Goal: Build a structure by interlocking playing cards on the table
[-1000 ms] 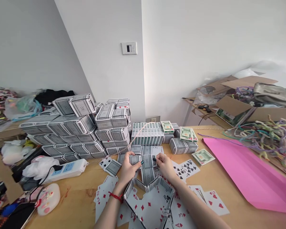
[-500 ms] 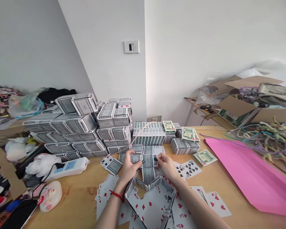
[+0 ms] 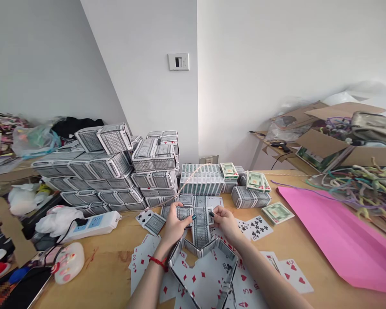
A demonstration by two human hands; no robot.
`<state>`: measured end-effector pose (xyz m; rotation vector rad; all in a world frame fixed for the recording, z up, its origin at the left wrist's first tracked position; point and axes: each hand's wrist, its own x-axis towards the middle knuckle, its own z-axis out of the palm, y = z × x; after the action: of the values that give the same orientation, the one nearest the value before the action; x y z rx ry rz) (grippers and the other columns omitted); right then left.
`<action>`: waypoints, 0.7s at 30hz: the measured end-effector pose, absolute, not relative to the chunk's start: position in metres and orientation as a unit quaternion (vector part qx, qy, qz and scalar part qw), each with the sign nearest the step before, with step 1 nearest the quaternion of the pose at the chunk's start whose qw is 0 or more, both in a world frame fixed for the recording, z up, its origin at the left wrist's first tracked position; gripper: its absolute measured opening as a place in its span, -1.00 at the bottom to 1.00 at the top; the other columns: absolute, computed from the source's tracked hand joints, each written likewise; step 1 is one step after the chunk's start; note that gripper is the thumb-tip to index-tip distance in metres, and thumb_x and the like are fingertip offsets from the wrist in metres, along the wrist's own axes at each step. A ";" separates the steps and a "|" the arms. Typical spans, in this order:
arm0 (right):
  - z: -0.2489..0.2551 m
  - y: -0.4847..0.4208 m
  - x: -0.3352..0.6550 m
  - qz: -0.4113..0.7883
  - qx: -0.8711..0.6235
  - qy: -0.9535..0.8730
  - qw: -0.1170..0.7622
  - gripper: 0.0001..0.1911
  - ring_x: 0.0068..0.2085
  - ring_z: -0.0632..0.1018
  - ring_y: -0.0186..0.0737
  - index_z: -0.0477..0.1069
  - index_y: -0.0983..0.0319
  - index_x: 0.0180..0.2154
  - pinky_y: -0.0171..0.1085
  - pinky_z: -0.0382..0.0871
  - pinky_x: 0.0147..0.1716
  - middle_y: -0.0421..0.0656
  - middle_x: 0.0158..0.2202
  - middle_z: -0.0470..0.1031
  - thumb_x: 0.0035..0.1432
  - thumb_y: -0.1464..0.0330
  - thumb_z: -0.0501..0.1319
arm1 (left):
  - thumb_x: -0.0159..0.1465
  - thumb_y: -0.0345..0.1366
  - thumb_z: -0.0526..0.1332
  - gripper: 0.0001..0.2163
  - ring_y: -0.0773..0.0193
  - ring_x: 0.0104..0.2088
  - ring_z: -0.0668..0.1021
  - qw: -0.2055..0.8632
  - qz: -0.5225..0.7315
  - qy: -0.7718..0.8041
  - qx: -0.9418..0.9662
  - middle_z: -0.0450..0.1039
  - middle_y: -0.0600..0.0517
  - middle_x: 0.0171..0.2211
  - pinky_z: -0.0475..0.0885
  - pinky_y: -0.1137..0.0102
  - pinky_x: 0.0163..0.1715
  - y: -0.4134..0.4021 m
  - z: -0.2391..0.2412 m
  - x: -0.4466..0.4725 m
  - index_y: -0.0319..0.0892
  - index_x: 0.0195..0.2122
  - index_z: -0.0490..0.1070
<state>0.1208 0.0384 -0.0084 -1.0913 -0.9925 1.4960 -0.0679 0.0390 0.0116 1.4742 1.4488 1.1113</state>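
Between both hands is a piece made of joined playing cards (image 3: 200,219), grey patterned backs up, with one card hanging toward me. My left hand (image 3: 177,224) is closed on its left end, thumb on top. Thumb and fingers of my right hand (image 3: 225,222) pinch its right edge. Below my wrists stands a heart-shaped frame (image 3: 234,262) with walls of folded cards. Face-up cards (image 3: 197,281) show inside it, mostly diamonds. More loose playing cards (image 3: 141,259) lie around it. My forearms hide some of them.
Stacked boxes covered in cards (image 3: 93,167) rise at the back left. Green card packs (image 3: 278,213) sit back right, near a pink sheet (image 3: 328,231). A power strip (image 3: 93,225) lies at left. Behind the pink sheet are tangled cords (image 3: 366,189) and a cardboard box (image 3: 324,150).
The view has shifted very slightly. Both hands keep the same hold on the joined cards, and nothing else visibly moves.
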 end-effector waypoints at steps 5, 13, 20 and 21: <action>-0.005 0.037 0.120 0.617 -0.447 -0.408 0.502 -0.66 -0.48 0.44 -0.26 0.23 0.21 -0.51 -0.23 0.40 -0.42 -0.22 -0.52 0.34 -0.17 0.12 0.27 | 0.01 -0.27 0.21 -0.72 0.28 -0.40 0.38 0.377 0.451 0.565 0.579 0.22 0.12 -0.40 0.29 0.40 -0.35 0.038 0.011 -0.068 -0.10 -0.27 0.15; -0.009 0.029 0.116 0.194 -0.563 -0.604 0.530 -0.81 -0.31 0.46 -0.12 0.39 0.20 -0.37 -0.13 0.37 -0.29 -0.06 -0.36 0.46 0.11 0.24 0.09 | 0.01 -0.26 0.21 -0.73 0.26 -0.44 0.40 0.344 0.472 0.595 0.552 0.24 0.11 -0.41 0.30 0.36 -0.38 0.036 0.014 -0.065 -0.11 -0.30 0.15; -0.007 0.023 0.107 0.093 -0.508 -0.670 0.533 -0.77 -0.19 0.48 -0.12 0.43 0.18 -0.18 -0.12 0.38 -0.17 -0.06 -0.21 0.48 0.14 0.36 0.08 | 0.01 -0.25 0.20 -0.74 0.24 -0.39 0.40 0.328 0.473 0.592 0.564 0.23 0.07 -0.35 0.30 0.36 -0.35 0.037 0.014 -0.065 -0.11 -0.32 0.15; -0.007 0.023 0.106 0.121 -0.526 -0.642 0.544 -0.75 -0.18 0.48 -0.10 0.41 0.19 -0.15 -0.12 0.38 -0.18 -0.05 -0.19 0.47 0.11 0.32 0.12 | 0.01 -0.25 0.20 -0.75 0.23 -0.37 0.40 0.328 0.472 0.590 0.567 0.23 0.07 -0.34 0.29 0.35 -0.33 0.036 0.014 -0.065 -0.11 -0.32 0.15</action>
<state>0.1064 0.0234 -0.0069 -1.2489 -1.5229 0.2879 -0.0648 0.0364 0.0139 1.4833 1.5456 1.2357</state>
